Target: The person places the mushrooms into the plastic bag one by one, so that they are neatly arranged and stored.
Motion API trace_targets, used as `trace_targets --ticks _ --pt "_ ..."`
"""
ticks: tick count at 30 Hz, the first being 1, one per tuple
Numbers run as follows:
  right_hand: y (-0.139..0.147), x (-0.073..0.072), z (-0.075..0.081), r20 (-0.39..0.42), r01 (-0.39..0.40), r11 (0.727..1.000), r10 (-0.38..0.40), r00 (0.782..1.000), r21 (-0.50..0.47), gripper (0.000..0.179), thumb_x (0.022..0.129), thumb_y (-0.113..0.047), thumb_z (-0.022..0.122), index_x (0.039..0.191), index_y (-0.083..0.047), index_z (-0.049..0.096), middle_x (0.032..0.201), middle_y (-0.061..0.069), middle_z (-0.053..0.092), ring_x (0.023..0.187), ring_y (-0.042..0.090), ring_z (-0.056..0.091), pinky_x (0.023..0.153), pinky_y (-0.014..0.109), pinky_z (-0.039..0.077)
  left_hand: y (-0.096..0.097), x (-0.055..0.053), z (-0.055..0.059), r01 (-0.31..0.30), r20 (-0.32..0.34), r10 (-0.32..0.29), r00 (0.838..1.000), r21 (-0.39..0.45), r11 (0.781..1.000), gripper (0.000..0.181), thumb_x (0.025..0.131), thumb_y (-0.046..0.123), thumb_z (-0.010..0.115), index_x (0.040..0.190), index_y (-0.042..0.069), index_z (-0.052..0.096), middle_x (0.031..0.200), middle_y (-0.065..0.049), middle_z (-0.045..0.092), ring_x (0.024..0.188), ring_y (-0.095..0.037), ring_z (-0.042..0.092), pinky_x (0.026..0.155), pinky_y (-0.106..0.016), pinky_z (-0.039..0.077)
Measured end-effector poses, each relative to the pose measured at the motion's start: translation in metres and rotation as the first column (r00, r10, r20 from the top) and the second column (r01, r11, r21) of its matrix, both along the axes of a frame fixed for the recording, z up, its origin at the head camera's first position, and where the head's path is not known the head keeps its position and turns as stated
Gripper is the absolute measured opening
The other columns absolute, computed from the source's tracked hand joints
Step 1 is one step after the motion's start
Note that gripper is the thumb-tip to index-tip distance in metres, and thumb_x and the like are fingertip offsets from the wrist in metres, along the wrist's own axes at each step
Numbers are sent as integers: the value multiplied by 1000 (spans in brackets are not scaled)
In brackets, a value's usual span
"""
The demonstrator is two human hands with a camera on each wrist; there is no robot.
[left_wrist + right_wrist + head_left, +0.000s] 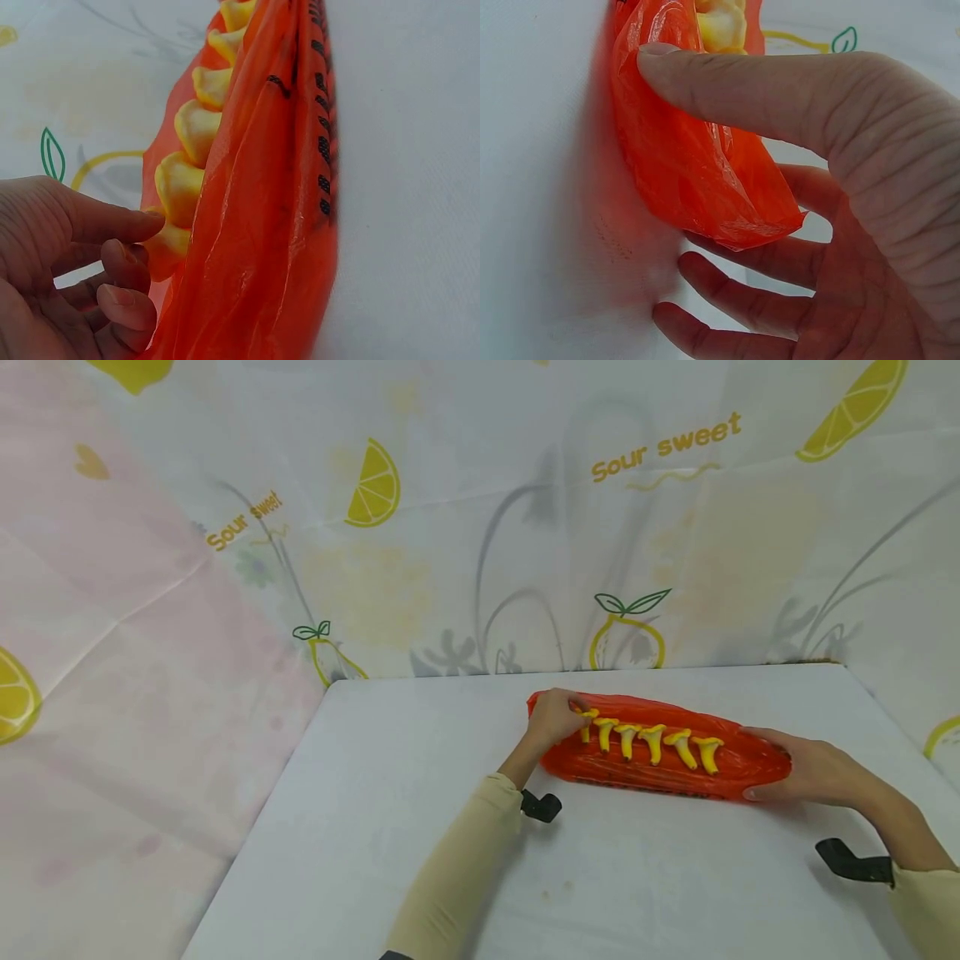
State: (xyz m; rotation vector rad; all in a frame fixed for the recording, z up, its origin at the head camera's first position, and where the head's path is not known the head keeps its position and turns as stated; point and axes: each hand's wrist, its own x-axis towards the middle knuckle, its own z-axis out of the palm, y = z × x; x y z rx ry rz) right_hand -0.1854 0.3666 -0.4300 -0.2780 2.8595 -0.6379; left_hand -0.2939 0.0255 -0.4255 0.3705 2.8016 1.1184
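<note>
A long red plastic bag (600, 768) lies across the table in the head view. Several yellow trumpet-shaped mushrooms (652, 743), pale at the stems, stand in a row along it. At the row's left end my left hand (553, 718) pinches the last mushroom (171, 246) between thumb and index finger; the bag hides its lower part in the left wrist view. My right hand (821, 772) grips the bag's right end, thumb on the near side and fingers on the far side. Its index fingertip is hidden behind the bag.
The white table (390, 802) stretches left and in front of the bag. Behind it hangs a lemon-printed cloth (450, 560). Black wrist mounts (855, 862) stick out near both sleeves.
</note>
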Motion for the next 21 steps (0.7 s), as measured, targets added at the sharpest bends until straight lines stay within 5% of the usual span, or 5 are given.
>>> trace_targets --ticks 9,21 --pt "1 -1 2 20 4 1000 -4 1000 0 92 74 -41 83 140 7 40 128 41 46 108 54 46 73 58 53 -6 6 3 26 5 -26 1000 30 999 21 87 20 77 107 11 76 79 2 61 58 -12 50 48 -22 42" --pt "6 -2 1 29 6 1000 -6 1000 -12 92 77 -45 80 142 5 38 131 41 44 110 54 44 76 63 50 -58 23 23 227 -108 -226 968 -2 974 28 92 34 71 110 13 74 84 5 61 76 -12 53 60 -24 43"
